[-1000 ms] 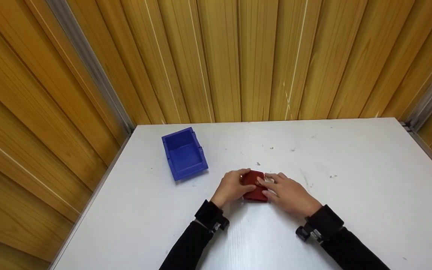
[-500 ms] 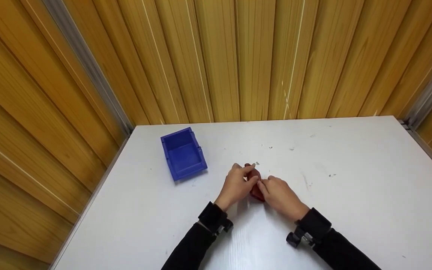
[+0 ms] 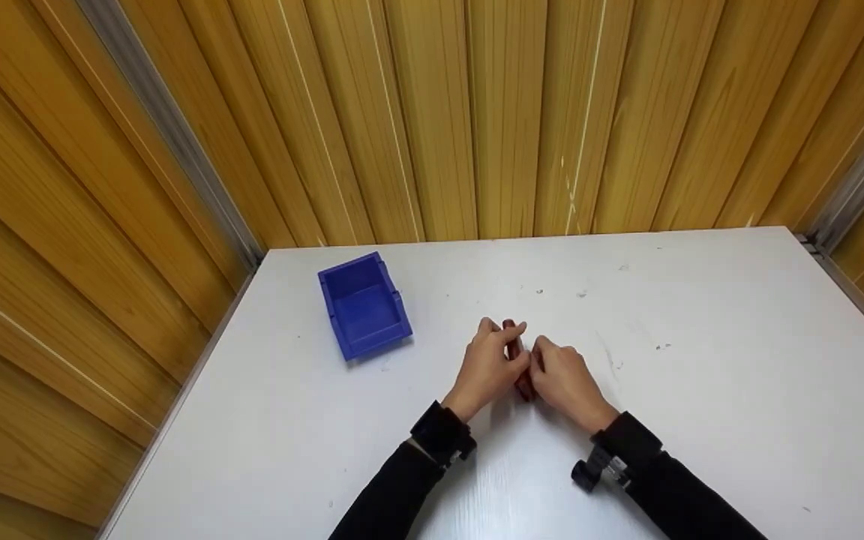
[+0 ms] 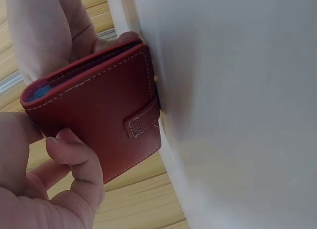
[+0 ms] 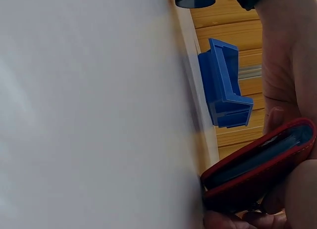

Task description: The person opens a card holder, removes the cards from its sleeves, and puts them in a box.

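A red leather wallet with pale stitching stands on its edge on the white table, between the two hands. My left hand grips it from the left, thumb and fingertips on its cover. On the other side my right hand has its fingers curled against the wallet, thumb near the top edge. The left wrist view shows the wallet's strap tab and its folded spine. From the right wrist view, bluish clear sleeves show inside the slightly parted covers of the wallet. Fingers hide part of it.
A blue plastic bin sits at the back left of the white table. Wood-patterned panels rise behind the table and along its left side. Each wrist wears a black strap with a small camera.
The wallet has gone from lying flat, clasp upward, to standing on edge. Both hands have turned with it, and the left hand has shifted right and slightly away from the body.
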Demonstrator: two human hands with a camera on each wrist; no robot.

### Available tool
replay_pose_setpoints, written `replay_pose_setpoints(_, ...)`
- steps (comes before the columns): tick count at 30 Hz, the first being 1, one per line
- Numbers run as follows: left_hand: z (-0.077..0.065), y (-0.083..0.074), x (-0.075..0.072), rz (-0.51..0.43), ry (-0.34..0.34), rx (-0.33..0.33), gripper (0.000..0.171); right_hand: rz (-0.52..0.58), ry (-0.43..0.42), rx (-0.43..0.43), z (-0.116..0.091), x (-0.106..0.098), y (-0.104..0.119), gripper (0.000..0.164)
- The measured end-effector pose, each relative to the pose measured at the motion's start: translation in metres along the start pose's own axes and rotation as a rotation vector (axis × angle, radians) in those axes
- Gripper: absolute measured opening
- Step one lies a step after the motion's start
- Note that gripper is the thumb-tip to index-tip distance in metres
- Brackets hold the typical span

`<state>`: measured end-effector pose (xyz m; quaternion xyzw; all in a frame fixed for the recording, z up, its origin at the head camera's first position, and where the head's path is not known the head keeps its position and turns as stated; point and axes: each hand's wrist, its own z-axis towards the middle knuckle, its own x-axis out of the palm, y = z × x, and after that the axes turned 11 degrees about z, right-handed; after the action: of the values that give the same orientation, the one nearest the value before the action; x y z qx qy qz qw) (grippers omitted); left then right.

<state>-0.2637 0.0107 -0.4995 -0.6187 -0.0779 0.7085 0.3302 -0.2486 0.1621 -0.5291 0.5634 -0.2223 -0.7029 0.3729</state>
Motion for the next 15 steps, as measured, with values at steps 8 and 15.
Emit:
replay_pose_setpoints(8, 0.0010, 0.0010, -0.0012, 0.015, -0.003, 0.000, 0.049, -0.018, 0.006, -0.060, 0.0007, 0.0008, -0.0011, 0.020)
replay_pose_setpoints(15, 0.0013, 0.0021, -0.0020, 0.037, 0.008, -0.004, 0.049, -0.012, -0.006, -0.049, 0.0015, 0.0002, -0.0023, 0.017)
